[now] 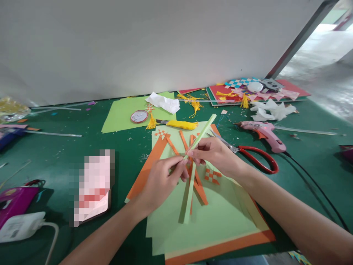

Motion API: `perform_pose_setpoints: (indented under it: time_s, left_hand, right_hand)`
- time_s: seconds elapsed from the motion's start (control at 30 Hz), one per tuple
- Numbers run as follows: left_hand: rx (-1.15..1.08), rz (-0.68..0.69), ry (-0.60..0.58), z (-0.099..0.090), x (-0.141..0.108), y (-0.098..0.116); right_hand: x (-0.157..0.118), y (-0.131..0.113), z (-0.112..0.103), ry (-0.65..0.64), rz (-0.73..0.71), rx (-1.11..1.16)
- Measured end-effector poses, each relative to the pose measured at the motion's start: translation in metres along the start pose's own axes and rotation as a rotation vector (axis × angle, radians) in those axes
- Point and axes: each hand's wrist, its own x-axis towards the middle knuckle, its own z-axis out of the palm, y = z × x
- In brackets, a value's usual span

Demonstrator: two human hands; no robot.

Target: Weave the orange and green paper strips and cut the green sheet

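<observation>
A light green paper strip (pixel 204 129) slants up and to the right, pinched near its lower end by my left hand (pixel 168 175) and my right hand (pixel 207 151). The fingertips of both hands almost meet. Under them, a second green strip (pixel 189 202) hangs or lies toward me, its upper part at my fingers. Several orange strips (pixel 200 191) cross on light green sheets (pixel 220 217). A small orange-and-white woven piece (pixel 212 176) lies below my right hand, and another (pixel 161 134) sits at the sheets' upper left.
Red-handled scissors (pixel 257 158) and a pink glue gun (pixel 266 133) with a cable lie at right. A yellow cutter (pixel 182 124) rests beyond the sheets. At left are a phone (pixel 95 187) and a white charger (pixel 22 226). Folders, tassels and crumpled tissue line the back.
</observation>
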Motion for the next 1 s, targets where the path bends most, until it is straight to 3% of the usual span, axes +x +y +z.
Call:
perform_pose_setpoints:
  time_s: [0.23,0.57,1.0]
  left_hand:
    - [0.008,0.002,0.006,0.0005,-0.0013,-0.0011]
    - [0.003,-0.005,0.049,0.0011,-0.0006,-0.0014]
    - [0.049,0.020,0.061,0.0015,-0.0006,-0.0025]
  right_hand:
    - [-0.0012,-0.0014,0.0007,-0.087,-0.012,0.051]
    - [0.0008,0.0017,-0.0030,0.017,-0.017,0.064]
    - [-0.0008,-0.0050,0.0040,-0.074,0.023,0.002]
